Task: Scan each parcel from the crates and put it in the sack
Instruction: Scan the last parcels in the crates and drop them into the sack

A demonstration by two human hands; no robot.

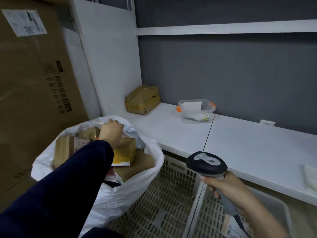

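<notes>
White sack (133, 191), mouth open, beside desk (248, 143): packed with brown taped cardboard parcels (126, 148). Slotted cream crates (171, 200) below desk edge. Left hand (111, 131) over parcels in sack, fingers curled, grasp unclear. Right hand (228, 189) clamped on barcode scanner (206, 164).

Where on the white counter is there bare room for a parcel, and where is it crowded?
Bare: counter between brown box and clear tub, and the wide stretch right of the tub. Crowded: the sack, packed with parcels, left hand over them; right hand holds the scanner.
</notes>
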